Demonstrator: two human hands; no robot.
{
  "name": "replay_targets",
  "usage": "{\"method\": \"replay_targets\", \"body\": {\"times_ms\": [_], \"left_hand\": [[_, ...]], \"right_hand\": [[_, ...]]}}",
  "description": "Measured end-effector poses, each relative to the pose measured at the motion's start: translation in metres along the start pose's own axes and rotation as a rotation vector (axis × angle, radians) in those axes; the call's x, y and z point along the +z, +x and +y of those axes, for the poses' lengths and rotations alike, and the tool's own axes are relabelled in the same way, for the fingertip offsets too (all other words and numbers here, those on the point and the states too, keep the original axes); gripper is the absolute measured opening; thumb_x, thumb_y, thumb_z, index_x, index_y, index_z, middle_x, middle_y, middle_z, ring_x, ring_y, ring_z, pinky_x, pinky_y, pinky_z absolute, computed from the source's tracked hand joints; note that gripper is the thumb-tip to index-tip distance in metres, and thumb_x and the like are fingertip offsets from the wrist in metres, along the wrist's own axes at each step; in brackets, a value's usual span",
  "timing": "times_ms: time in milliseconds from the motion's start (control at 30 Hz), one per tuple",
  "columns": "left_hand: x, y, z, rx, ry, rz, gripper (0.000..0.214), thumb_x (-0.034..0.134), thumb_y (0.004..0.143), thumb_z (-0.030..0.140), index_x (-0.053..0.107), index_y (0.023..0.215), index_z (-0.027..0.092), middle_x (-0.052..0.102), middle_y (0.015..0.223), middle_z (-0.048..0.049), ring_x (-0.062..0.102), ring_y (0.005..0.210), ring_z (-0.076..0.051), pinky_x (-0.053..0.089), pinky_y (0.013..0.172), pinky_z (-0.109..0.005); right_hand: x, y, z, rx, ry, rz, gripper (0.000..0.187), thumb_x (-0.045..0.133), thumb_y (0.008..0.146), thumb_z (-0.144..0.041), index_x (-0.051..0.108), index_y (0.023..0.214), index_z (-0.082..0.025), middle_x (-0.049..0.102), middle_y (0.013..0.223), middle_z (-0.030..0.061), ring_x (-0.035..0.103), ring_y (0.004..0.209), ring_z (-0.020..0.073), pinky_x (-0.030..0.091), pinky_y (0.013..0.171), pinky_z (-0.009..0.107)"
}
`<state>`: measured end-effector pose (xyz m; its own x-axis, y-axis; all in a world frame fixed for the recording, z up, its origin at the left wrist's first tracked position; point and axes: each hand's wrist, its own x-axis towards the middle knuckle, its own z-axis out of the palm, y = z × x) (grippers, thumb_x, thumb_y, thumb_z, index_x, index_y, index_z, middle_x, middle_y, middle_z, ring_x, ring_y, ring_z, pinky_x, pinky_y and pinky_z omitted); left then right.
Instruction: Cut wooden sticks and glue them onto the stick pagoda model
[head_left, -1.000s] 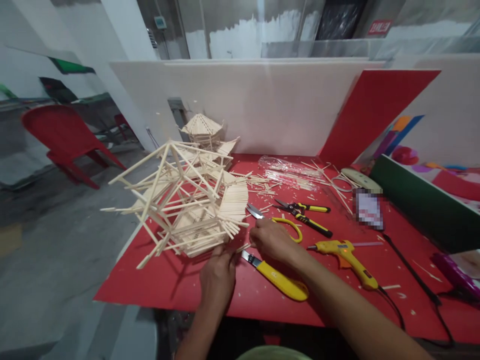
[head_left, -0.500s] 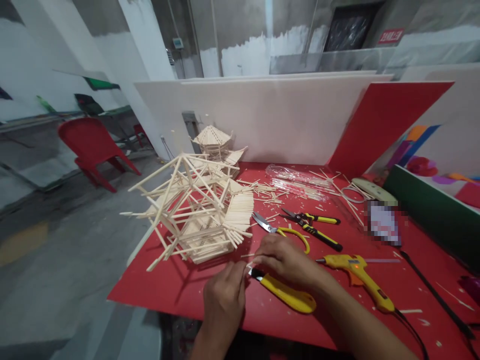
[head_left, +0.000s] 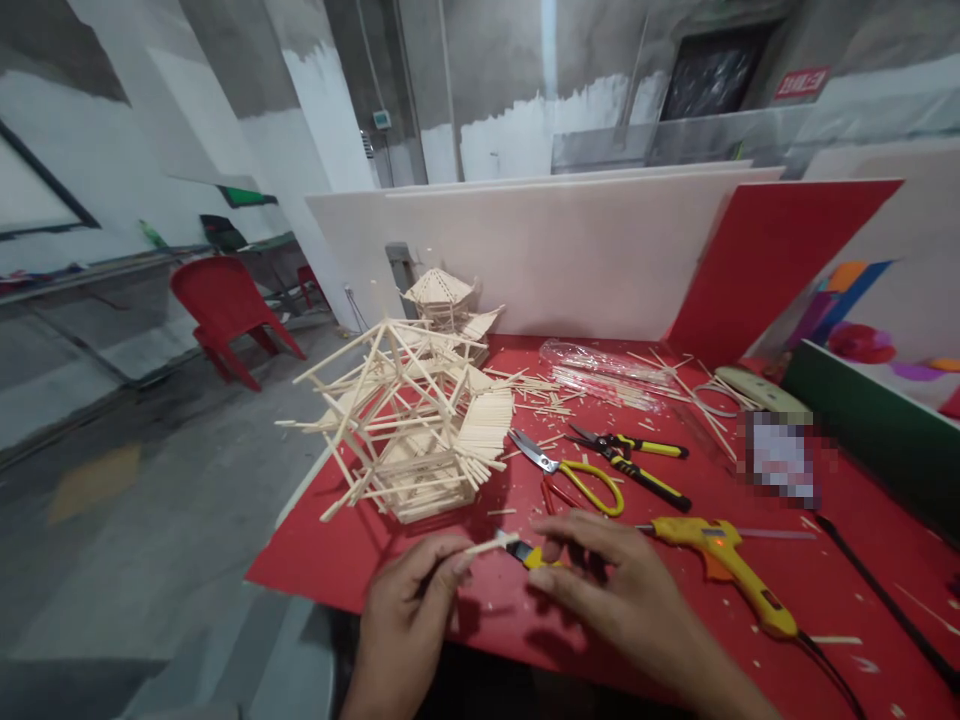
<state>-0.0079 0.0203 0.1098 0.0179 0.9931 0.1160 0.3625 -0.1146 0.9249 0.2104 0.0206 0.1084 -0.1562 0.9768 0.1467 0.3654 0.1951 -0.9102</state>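
My left hand [head_left: 409, 605] is low in the middle of the view, closed in a pinch on a short wooden stick [head_left: 489, 546] that points right. Just to its right, my right hand [head_left: 622, 590] lies over a yellow-handled cutter [head_left: 534, 556], fingers curled loosely round the handle; only the cutter's tip and a bit of yellow show. The stick's end almost touches the cutter's tip. Both hands hover near the front edge of the red table [head_left: 352, 560], in front of a large model built of wooden sticks [head_left: 409, 430].
A smaller stick pagoda [head_left: 448, 297] stands behind the model. Yellow scissors [head_left: 581, 478], black-and-yellow pliers [head_left: 634, 462], a yellow glue gun [head_left: 724, 560] and a plastic bag of sticks [head_left: 600, 365] lie on the table. White board [head_left: 540, 250] and red board [head_left: 757, 260] stand behind; red chair [head_left: 225, 310] at left.
Both hands have drawn back from the model toward the table's front edge. My left hand now holds the stick up; my right hand has moved onto the cutter. The camera view shifted left.
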Motion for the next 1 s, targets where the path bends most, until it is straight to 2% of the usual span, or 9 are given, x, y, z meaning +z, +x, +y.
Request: {"method": "replay_targets", "body": {"times_ms": [67,200,300,367,467,533,633,767,1000], "left_hand": [[0.005,-0.003,0.002,-0.096,-0.119,-0.041,0.028,0.061,0.088,0.045,0.071,0.084,0.019,0.066,0.062,-0.0002,0.055,0.044,-0.011,0.043,0.044,-0.019],[0.021,-0.015,-0.007,-0.254,-0.344,-0.170,0.043,0.059,0.084,0.059,0.068,0.081,0.017,0.066,0.060,-0.0023,0.048,0.031,-0.008,0.032,0.034,-0.018],[0.025,-0.020,-0.016,-0.359,-0.485,-0.297,0.054,0.057,0.080,0.068,0.067,0.076,0.015,0.060,0.050,-0.0013,0.043,0.028,-0.007,0.026,0.031,-0.018],[0.022,-0.018,-0.018,-0.373,-0.504,-0.228,0.051,0.063,0.078,0.065,0.067,0.071,0.014,0.055,0.047,0.0011,0.042,0.032,-0.006,0.027,0.034,-0.016],[0.013,-0.009,-0.011,-0.393,-0.606,0.005,0.038,0.076,0.073,0.053,0.070,0.073,0.015,0.055,0.053,0.0032,0.046,0.045,-0.006,0.036,0.044,-0.014],[0.010,-0.002,-0.005,-0.433,-0.721,0.011,0.033,0.085,0.065,0.044,0.069,0.071,0.015,0.060,0.061,0.0013,0.053,0.052,-0.008,0.043,0.050,-0.017],[0.009,0.008,0.002,-0.469,-0.817,0.055,0.034,0.089,0.058,0.039,0.067,0.066,0.014,0.055,0.054,0.0040,0.045,0.045,-0.005,0.038,0.044,-0.014],[0.012,0.018,0.004,-0.487,-0.844,0.101,0.038,0.088,0.060,0.042,0.062,0.061,0.014,0.045,0.046,0.0083,0.027,0.036,0.001,0.020,0.035,-0.012],[0.014,0.020,0.003,-0.489,-0.879,0.047,0.037,0.087,0.060,0.042,0.063,0.063,0.013,0.051,0.050,0.0065,0.031,0.035,0.001,0.019,0.034,-0.012]], "right_hand": [[0.015,0.004,-0.008,0.040,0.162,-0.091,0.031,0.071,0.082,-0.041,0.074,0.106,-0.022,0.070,0.077,-0.0001,0.059,0.065,0.0124,0.044,0.058,0.021],[0.037,0.011,-0.009,-0.019,0.349,-0.143,0.037,0.059,0.090,-0.047,0.073,0.071,-0.018,0.060,0.063,-0.0011,0.056,0.064,0.0117,0.044,0.063,0.022],[0.046,0.010,-0.008,0.041,0.380,-0.063,0.040,0.059,0.090,-0.050,0.067,0.068,-0.017,0.057,0.063,-0.0016,0.054,0.062,0.0108,0.043,0.059,0.021],[0.050,0.007,-0.010,0.126,0.413,-0.105,0.039,0.057,0.091,-0.051,0.064,0.074,-0.017,0.059,0.064,-0.0020,0.053,0.056,0.0093,0.042,0.053,0.020],[0.056,0.005,-0.014,0.196,0.421,-0.247,0.039,0.052,0.093,-0.053,0.064,0.082,-0.017,0.059,0.059,-0.0034,0.048,0.043,0.0070,0.037,0.043,0.018],[0.060,0.004,-0.017,0.154,0.375,-0.237,0.037,0.053,0.093,-0.050,0.067,0.083,-0.017,0.060,0.060,-0.0032,0.049,0.046,0.0071,0.038,0.045,0.018],[0.063,0.004,-0.017,0.030,0.280,-0.169,0.028,0.058,0.091,-0.044,0.072,0.086,-0.019,0.064,0.069,-0.0015,0.054,0.062,0.0101,0.042,0.058,0.019],[0.064,0.004,-0.015,-0.045,0.175,-0.119,0.031,0.057,0.092,-0.040,0.073,0.075,-0.019,0.060,0.059,-0.0028,0.049,0.056,0.0095,0.038,0.055,0.020],[0.066,0.012,-0.019,-0.192,0.102,0.004,0.026,0.053,0.095,-0.030,0.071,0.078,-0.021,0.065,0.067,-0.0013,0.058,0.061,0.0105,0.042,0.059,0.020]]}}
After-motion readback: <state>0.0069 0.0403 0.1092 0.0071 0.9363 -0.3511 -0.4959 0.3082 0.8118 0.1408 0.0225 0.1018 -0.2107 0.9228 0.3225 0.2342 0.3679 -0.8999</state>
